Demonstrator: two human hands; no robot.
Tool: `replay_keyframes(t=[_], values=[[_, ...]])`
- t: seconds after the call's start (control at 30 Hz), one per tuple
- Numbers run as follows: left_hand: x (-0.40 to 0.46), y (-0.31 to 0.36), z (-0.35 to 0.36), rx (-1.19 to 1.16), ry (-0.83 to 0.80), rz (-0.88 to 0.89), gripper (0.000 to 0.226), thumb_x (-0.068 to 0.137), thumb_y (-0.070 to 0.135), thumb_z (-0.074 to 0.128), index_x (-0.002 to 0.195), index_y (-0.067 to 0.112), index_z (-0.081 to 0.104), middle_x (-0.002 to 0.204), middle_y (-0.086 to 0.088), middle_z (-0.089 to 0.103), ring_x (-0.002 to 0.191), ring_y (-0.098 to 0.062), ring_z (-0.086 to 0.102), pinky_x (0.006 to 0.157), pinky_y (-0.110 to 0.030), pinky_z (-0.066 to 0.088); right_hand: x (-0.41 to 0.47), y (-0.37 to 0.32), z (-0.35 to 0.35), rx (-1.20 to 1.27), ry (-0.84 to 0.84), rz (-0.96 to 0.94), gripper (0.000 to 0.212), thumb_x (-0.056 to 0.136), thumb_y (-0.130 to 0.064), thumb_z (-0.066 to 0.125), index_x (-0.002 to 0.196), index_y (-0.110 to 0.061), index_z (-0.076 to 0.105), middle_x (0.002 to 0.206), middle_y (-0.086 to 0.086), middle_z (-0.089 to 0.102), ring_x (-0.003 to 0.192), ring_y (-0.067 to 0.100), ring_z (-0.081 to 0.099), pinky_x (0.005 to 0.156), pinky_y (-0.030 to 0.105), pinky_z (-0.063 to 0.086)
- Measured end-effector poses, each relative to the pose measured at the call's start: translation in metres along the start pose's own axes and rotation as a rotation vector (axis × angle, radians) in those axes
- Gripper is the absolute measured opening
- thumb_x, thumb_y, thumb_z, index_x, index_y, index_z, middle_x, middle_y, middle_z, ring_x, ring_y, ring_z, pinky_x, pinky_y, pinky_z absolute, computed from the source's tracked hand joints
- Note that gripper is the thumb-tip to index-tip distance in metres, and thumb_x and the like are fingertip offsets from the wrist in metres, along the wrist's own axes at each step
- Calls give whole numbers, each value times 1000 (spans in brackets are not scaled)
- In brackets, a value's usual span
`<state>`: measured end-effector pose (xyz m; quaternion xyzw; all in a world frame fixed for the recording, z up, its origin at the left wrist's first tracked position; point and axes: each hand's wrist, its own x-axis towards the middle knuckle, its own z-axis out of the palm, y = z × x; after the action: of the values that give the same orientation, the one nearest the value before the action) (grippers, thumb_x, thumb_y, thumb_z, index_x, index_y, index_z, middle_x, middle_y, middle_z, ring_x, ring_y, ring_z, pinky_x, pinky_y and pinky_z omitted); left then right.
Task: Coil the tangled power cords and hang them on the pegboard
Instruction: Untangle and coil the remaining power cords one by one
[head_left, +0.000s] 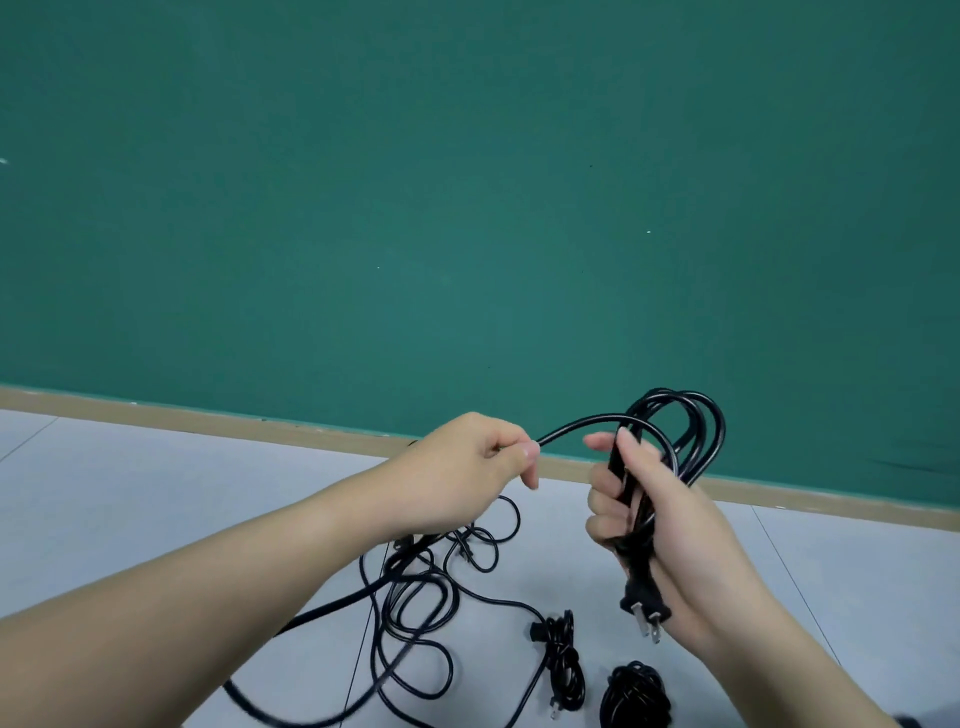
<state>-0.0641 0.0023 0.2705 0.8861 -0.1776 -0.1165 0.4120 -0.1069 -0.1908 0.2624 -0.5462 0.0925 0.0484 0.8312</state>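
Black power cord (691, 426), partly looped, gripped by right hand (649, 514); left hand (467, 467) pinches its free run.

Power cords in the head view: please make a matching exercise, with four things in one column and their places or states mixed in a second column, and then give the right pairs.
Things:
1. coiled loops
2. plug with metal prongs
3. tangled cords
4. small black bundle

Places or states:
A. lies spread on the floor
B. hangs below the right hand
C. held upright in the right hand
D. lies wound up on the floor, near the bottom edge

Pairs: 1-C, 2-B, 3-A, 4-D

The left hand pinches the free strand.
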Motion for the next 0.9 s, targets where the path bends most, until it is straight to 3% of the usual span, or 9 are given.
replay_keyframes(t=[0.13, 0.3, 0.43, 0.57, 0.73, 0.8, 0.9], values=[[-4, 1, 5, -71, -131, -28, 38, 109, 37, 42, 90, 20, 69, 64, -4, 35, 50, -18, 27, 47, -29, 23, -3, 12, -1, -272, -94, -95, 33, 85, -41, 73, 101, -14, 61, 71, -1, 29, 65, 17, 22, 63, 37, 15], [-10, 8, 22, -157, -244, -45, 42, 109, 46, 39, 81, 23, 60, 54, 13, 43, 49, -15, 32, 44, -23, 28, -7, 15, -3, -390, -174, -113, 17, 86, -36, 71, 87, -20, 70, 64, 8, 52, 57, 14, 41, 59, 35, 23], [-7, 11, 23, -110, -241, 2, 42, 108, 48, 42, 79, 27, 63, 56, 13, 45, 54, -18, 34, 48, -26, 29, -8, 7, -3, -314, -139, -51, 28, 91, -38, 75, 73, -22, 61, 67, 9, 54, 63, 20, 43, 69, 45, 18], [-6, 12, 18, -18, -301, -24, 44, 104, 57, 44, 82, 26, 67, 66, 6, 48, 60, -19, 40, 57, -29, 34, -2, -8, -10, -80, 70, -85, 22, 91, -27, 72, 78, -20, 56, 66, -1, 48, 57, 15, 52, 62, 33, 46], [-3, 7, 6, 120, -253, -33, 50, 101, 63, 46, 80, 23, 68, 67, -2, 40, 60, -20, 36, 60, -32, 31, 11, -32, -33, 207, 223, -111, 25, 100, -22, 64, 80, -20, 49, 61, -4, 39, 55, 11, 44, 52, 24, 49], [-5, 8, 1, 153, -237, -23, 49, 101, 63, 46, 81, 23, 68, 66, -2, 37, 58, -21, 34, 58, -31, 28, 13, -38, -41, 253, 253, -97, 24, 99, -24, 65, 81, -17, 50, 60, -2, 42, 58, 13, 48, 56, 25, 54], [-7, 9, -5, 154, -224, 20, 46, 102, 57, 49, 81, 20, 66, 67, -5, 36, 55, -20, 30, 53, -30, 24, 13, -38, -46, 263, 242, -57, 21, 98, -26, 66, 88, -14, 52, 66, 1, 52, 74, 20, 67, 72, 34, 63]])
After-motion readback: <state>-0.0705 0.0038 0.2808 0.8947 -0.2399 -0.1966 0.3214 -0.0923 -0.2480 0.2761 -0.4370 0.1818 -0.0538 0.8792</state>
